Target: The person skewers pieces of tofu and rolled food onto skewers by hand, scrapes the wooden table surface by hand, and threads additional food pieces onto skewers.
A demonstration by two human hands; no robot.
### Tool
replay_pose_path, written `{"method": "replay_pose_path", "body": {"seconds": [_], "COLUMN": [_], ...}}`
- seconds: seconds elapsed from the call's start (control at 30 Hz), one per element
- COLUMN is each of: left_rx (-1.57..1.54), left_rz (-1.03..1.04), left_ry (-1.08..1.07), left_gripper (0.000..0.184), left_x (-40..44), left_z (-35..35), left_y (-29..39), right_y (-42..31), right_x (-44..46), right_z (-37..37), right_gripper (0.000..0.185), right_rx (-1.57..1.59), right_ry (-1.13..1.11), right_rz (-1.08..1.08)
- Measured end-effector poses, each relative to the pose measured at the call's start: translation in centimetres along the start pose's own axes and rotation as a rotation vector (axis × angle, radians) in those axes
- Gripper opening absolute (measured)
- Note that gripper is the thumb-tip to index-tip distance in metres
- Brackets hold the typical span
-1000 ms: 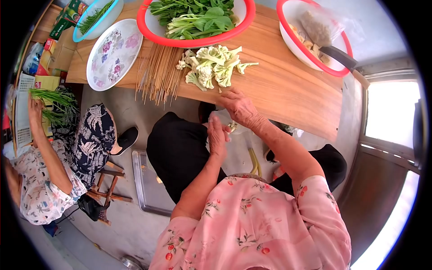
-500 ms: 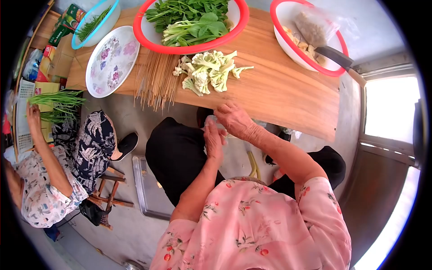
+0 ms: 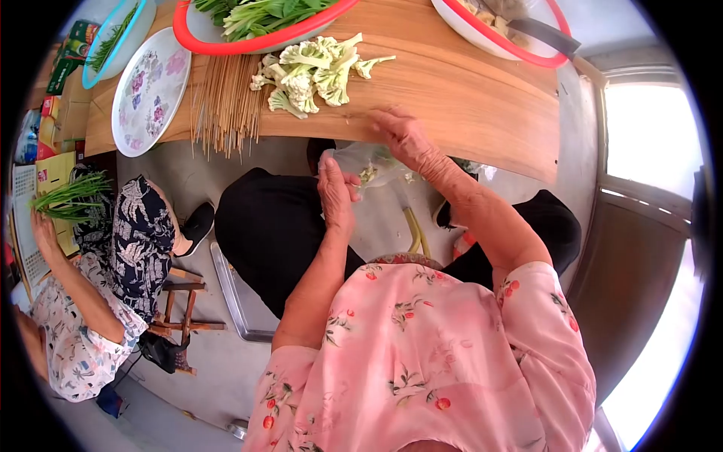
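Note:
My left hand [image 3: 337, 190] is just below the table's front edge, its fingers closed on the rim of a clear plastic bag [image 3: 382, 167]. Small pale cauliflower scraps show inside the bag. My right hand [image 3: 401, 134] rests at the edge of the wooden table [image 3: 467, 98], its fingers stretched out and a little blurred, with nothing seen in them. Beyond it, cut cauliflower florets [image 3: 312, 71] lie in a heap. To their left is a spread of thin wooden skewers [image 3: 224, 105], their ends jutting past the edge.
A red-rimmed basin [image 3: 263, 44] holds leafy greens; another red-rimmed basin [image 3: 512, 47] at the right has a knife [image 3: 546, 34] across it. A flowered oval tray [image 3: 151, 94] lies at the left. Nearby, another person's hand [image 3: 47, 233] holds green stalks [image 3: 75, 197]. A metal tray [image 3: 245, 301] sits on the floor.
The view has shifted, so the table sits higher in it. My hands have moved apart, with the right one now at the table's edge and the bag spread wider between them.

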State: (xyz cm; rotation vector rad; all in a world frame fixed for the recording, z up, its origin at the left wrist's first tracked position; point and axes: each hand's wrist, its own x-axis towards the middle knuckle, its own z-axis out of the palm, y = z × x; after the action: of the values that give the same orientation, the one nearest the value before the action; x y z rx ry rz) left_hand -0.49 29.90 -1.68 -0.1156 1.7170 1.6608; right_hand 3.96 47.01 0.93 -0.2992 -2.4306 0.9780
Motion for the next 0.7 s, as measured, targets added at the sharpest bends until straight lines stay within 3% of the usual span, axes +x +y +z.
{"method": "replay_pose_path", "body": {"seconds": [0.03, 0.1, 0.27, 0.33, 0.47, 0.53, 0.57, 0.7], "left_rx": [0.016, 0.034, 0.105, 0.082, 0.210, 0.311, 0.360, 0.754], "left_rz": [-0.026, -0.037, -0.008, -0.015, 0.079, 0.128, 0.159, 0.323], "left_ry": [-0.018, -0.037, -0.100, -0.145, -0.176, -0.137, -0.094, -0.192], "left_gripper": [0.060, 0.061, 0.060, 0.059, 0.048, 0.042, 0.040, 0.032], "left_x": [-0.1, -0.4, -1.5, -2.2, -4.5, -6.3, -7.0, -6.0], "left_z": [0.0, 0.1, 0.5, 0.7, 0.2, 0.1, 0.1, -1.9], "left_y": [0.1, 0.3, 1.1, 1.7, 4.7, 8.2, 10.0, 16.0], "right_y": [-0.1, -0.9, -0.5, 0.4, 4.4, 6.1, 6.9, 11.5], "right_x": [-0.5, -2.4, -9.4, -11.5, -16.5, -18.5, -19.2, -22.1], "right_z": [-0.8, -2.8, -3.8, -3.6, -2.4, -2.6, -2.7, -2.2], "right_gripper": [0.018, 0.014, 0.011, 0.011, 0.015, 0.017, 0.017, 0.013], "right_rx": [-0.005, -0.025, 0.071, 0.119, -0.075, -0.247, -0.236, -0.346], "right_ry": [0.002, 0.121, 0.178, 0.207, 0.165, -0.069, -0.154, -0.266], "right_rz": [0.005, 0.270, 0.477, 0.790, 0.757, 0.698, 0.790, 0.822]}}
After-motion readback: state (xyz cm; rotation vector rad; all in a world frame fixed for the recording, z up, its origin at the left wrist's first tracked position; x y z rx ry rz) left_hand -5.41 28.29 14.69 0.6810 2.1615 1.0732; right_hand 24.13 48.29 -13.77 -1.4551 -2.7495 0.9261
